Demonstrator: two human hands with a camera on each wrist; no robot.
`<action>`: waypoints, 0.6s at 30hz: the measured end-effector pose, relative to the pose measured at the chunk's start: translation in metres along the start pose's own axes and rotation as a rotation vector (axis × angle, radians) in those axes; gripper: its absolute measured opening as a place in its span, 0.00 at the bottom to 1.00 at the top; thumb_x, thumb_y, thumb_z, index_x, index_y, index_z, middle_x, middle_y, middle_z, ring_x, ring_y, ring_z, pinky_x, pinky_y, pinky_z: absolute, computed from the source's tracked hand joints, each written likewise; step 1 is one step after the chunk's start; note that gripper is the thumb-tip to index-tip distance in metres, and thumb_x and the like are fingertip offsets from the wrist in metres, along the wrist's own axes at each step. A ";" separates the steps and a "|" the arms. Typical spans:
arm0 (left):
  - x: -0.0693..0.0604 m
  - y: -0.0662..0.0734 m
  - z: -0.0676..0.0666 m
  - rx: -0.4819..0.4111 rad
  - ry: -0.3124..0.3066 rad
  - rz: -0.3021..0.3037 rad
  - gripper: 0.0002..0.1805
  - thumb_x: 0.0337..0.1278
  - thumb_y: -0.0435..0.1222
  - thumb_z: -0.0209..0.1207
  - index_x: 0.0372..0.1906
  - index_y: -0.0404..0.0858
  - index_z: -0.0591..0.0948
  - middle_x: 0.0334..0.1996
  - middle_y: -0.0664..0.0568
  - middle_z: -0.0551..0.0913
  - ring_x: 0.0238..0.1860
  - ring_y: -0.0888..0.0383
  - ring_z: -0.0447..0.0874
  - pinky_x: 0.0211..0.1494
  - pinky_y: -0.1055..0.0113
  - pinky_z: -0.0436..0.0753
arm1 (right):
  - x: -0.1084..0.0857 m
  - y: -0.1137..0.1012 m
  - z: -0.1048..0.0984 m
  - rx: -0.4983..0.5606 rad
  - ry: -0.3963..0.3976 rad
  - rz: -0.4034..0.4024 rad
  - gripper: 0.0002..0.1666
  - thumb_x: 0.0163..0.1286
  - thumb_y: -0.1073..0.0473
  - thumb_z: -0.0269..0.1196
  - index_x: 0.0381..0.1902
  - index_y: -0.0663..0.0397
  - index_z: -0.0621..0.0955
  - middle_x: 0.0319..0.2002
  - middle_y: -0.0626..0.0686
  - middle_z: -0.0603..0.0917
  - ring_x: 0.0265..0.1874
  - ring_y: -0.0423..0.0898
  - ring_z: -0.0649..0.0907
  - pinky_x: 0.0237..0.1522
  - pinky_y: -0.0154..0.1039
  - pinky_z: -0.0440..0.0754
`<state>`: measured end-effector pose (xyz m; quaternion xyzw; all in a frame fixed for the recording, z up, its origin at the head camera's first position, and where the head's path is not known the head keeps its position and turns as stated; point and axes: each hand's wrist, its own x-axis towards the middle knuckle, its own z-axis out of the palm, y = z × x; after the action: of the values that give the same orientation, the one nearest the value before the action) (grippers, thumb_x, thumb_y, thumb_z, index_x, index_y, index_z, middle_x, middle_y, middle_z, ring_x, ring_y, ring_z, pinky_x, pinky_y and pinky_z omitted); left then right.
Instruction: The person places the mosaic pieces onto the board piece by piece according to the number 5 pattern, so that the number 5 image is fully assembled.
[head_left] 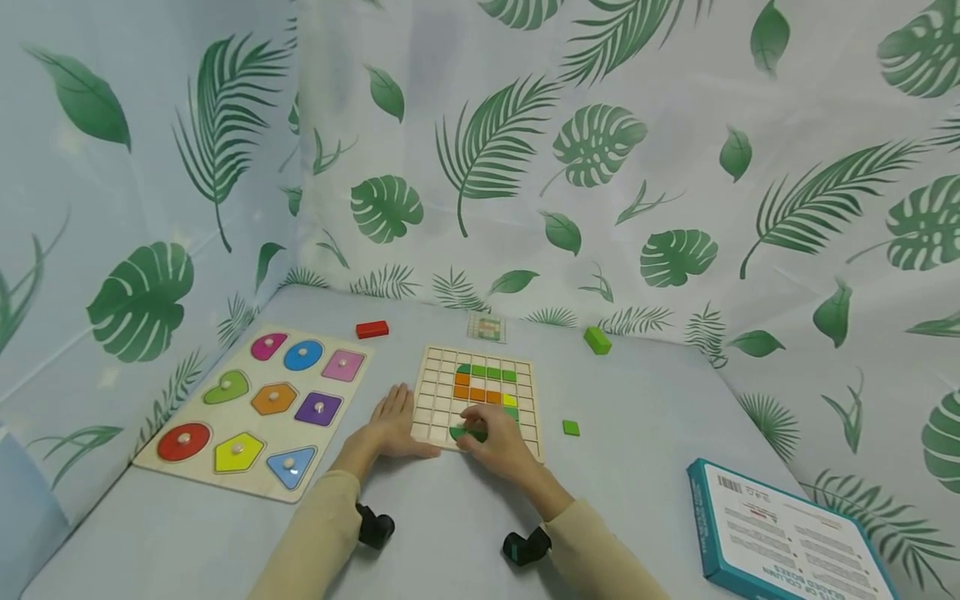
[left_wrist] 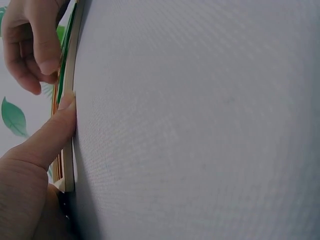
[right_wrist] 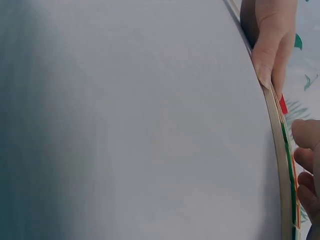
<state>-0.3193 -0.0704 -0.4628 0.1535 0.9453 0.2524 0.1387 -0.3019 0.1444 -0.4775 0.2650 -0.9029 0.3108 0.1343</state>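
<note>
A square wooden grid board (head_left: pixel 438 375) lies on the table with orange, green and yellow tiles in its cells. At its near left corner my left hand (head_left: pixel 392 423) rests with straight fingers along the left side. Its thumb (left_wrist: pixel 55 132) presses against the front edge. Over the near part of the board is my right hand (head_left: pixel 497 437), its fingers loosely bent just above a dark green tile (head_left: pixel 456 433). In the right wrist view, its thumb and fingers (right_wrist: pixel 305 157) stand apart, and no piece shows between them. The palm hides some cells.
Left of the board lies a wooden shape puzzle (head_left: pixel 247 425) with knobbed pieces. Behind stand a red block (head_left: pixel 372 330), a patterned card (head_left: pixel 487 327) and a green block (head_left: pixel 597 340). A green tile (head_left: pixel 571 427) lies to the right, and a teal-edged box (head_left: pixel 787 533) at the near right.
</note>
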 end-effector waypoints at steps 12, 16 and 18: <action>0.001 0.001 0.001 -0.037 0.006 0.014 0.63 0.45 0.55 0.67 0.71 0.22 0.43 0.72 0.31 0.37 0.73 0.40 0.31 0.72 0.51 0.37 | -0.012 0.034 -0.038 0.159 0.177 0.296 0.13 0.63 0.68 0.62 0.47 0.64 0.79 0.41 0.56 0.82 0.42 0.49 0.81 0.46 0.43 0.80; 0.000 0.000 0.002 -0.014 -0.012 -0.005 0.63 0.46 0.56 0.65 0.71 0.23 0.41 0.72 0.33 0.35 0.73 0.42 0.29 0.72 0.53 0.34 | -0.018 0.044 -0.047 0.183 0.206 0.339 0.14 0.64 0.69 0.60 0.48 0.66 0.78 0.43 0.58 0.81 0.44 0.50 0.80 0.47 0.43 0.80; 0.000 0.000 0.001 -0.021 -0.005 -0.001 0.63 0.45 0.55 0.66 0.71 0.22 0.42 0.72 0.32 0.36 0.73 0.41 0.30 0.72 0.52 0.35 | -0.021 0.047 -0.050 0.156 0.221 0.341 0.14 0.63 0.69 0.60 0.47 0.66 0.79 0.43 0.58 0.81 0.44 0.51 0.80 0.47 0.43 0.80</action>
<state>-0.3185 -0.0699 -0.4634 0.1521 0.9424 0.2617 0.1425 -0.3072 0.2157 -0.4707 0.0824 -0.8876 0.4251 0.1572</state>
